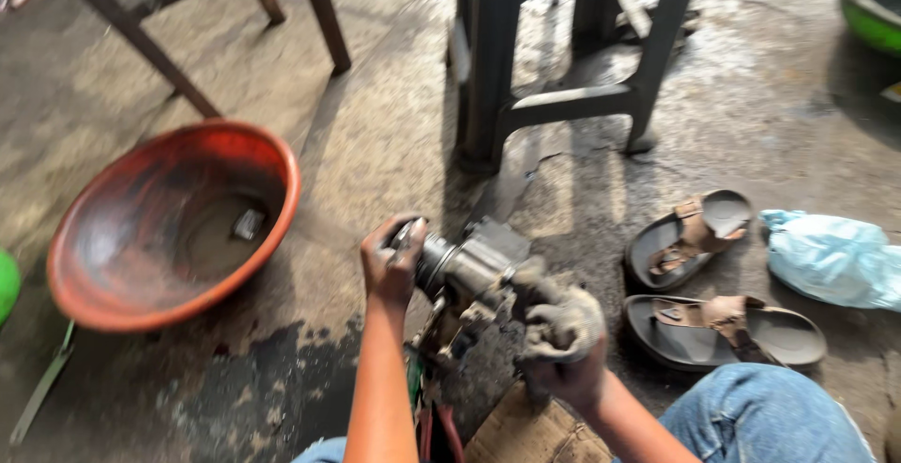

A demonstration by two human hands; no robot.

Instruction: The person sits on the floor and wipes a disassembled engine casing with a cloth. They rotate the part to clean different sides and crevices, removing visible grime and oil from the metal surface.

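A grimy grey metal machine part [469, 271], like a small motor body, is held low over the concrete floor between my two hands. My left hand [389, 261] grips its rounded left end. My right hand [563, 350] presses a dirty grey rag [561, 318] against the part's right side. Both forearms come up from the bottom edge, and my knee in blue jeans [760, 416] shows at the lower right.
A large red-orange basin [272, 158] with a small metal piece inside sits at left. Two brown sandals [690, 233] and a light blue plastic bag [831, 257] lie at right. Dark metal stand legs [488, 69] and stool legs stand behind. Cardboard [530, 430] lies under my arms.
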